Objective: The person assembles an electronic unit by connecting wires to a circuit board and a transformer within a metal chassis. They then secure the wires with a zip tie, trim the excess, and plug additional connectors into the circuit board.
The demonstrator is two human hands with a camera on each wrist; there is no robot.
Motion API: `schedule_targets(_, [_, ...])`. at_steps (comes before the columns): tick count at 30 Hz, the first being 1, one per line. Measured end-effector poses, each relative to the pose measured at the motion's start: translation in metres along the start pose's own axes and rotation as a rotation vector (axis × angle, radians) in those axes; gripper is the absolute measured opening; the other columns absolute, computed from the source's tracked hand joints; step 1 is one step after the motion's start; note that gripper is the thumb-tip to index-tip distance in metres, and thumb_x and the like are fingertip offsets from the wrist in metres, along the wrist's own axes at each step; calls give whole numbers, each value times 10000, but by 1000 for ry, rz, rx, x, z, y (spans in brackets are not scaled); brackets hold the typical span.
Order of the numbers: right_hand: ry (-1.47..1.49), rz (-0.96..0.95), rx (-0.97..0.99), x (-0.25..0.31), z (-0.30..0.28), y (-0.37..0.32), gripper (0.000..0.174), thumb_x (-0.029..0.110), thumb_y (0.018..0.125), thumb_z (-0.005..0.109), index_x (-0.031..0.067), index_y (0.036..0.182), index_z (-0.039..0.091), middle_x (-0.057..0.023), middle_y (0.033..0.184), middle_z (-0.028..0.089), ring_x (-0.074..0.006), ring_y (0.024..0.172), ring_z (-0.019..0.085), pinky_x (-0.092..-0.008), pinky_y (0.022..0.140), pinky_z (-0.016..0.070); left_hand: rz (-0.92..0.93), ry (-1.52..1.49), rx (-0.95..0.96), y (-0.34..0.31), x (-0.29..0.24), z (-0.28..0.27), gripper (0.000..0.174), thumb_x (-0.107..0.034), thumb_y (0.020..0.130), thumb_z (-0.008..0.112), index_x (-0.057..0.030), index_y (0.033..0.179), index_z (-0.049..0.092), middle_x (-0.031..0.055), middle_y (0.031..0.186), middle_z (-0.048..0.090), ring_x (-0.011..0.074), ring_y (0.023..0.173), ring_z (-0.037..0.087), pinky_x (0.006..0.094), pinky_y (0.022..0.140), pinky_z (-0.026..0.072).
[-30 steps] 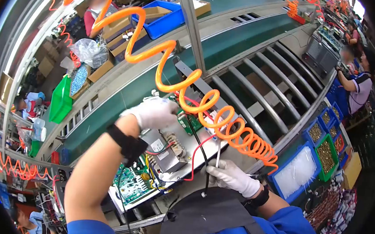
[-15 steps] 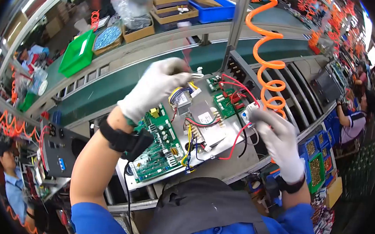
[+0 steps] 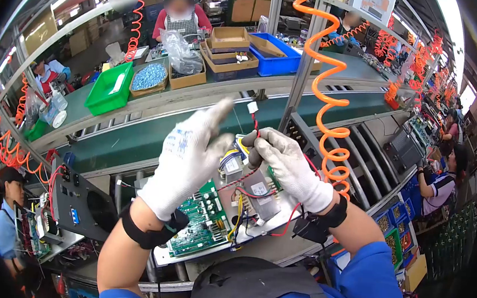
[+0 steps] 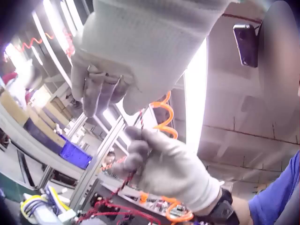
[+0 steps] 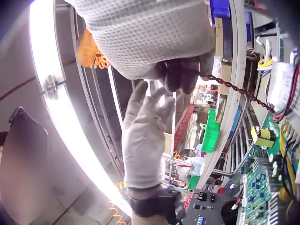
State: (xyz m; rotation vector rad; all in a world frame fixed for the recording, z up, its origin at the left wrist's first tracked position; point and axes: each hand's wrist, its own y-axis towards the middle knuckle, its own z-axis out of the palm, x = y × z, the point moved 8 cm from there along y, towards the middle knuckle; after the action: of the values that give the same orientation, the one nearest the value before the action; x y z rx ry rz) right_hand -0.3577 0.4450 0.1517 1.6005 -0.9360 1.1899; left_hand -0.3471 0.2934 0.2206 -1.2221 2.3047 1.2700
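My gloved right hand (image 3: 290,167) pinches a red-and-black twisted wire (image 3: 238,181) between thumb and fingertips, above the chassis. A white connector (image 3: 253,107) on the wire's end sticks up past those fingertips. From the grip the wire runs down to the electronics; the right wrist view shows this twisted wire (image 5: 229,84) stretching toward the boards. My gloved left hand (image 3: 187,159) is raised just left of the connector, fingers loose and holding nothing. Beneath both hands lies a white base plate (image 3: 164,258) carrying a green circuit board (image 3: 201,224) and a silver metal box (image 3: 262,198).
An orange coiled hose (image 3: 332,100) hangs right of my right hand. A black panel (image 3: 301,132) stands at the chassis's far side. A green belt (image 3: 195,134) runs behind, with a green bin (image 3: 109,88) and blue bin (image 3: 279,62) beyond. A dark speaker-like unit (image 3: 80,198) stands left.
My right hand has left the black and white cables at the right and now grips the twisted wire. My left hand, earlier over the far end, has drawn back nearer.
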Motion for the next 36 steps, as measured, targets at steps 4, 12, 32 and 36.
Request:
schedule_targets(4, [-56,59,68,7,13,-3,235,183,992,506,-4,1090,608,-32,813,577,-78,708,546,-258,673,477,238,-80,46,12,-10,-4,275,-31,885,596,21,1153,626,90,922,682,125,729,607,274,732,505])
schedule_targets(12, [-742,-139,22,31,7,28,250,233,847,627,13,954,573,-185,862,616,-381,843,615,-444,720,475,-207,-143,328,25,40,39,139,-42,894,558,56,953,638,19,744,616,76,659,535,243,602,463])
schedule_targets(32, [-1462,474,819,-145,-77,86,221,152,800,592,-21,907,678,-213,847,682,-362,862,671,-430,759,515,-546,-113,401,-183,152,8,215,-17,812,556,22,1005,644,141,839,656,283,786,634,370,743,491])
schedule_targets(36, [-1573,491,710,-141,-73,88,222,90,762,553,-36,910,659,-240,884,677,-389,899,663,-451,800,521,-565,-175,341,-191,160,7,246,-7,803,554,7,1033,642,123,874,656,268,840,616,369,800,470])
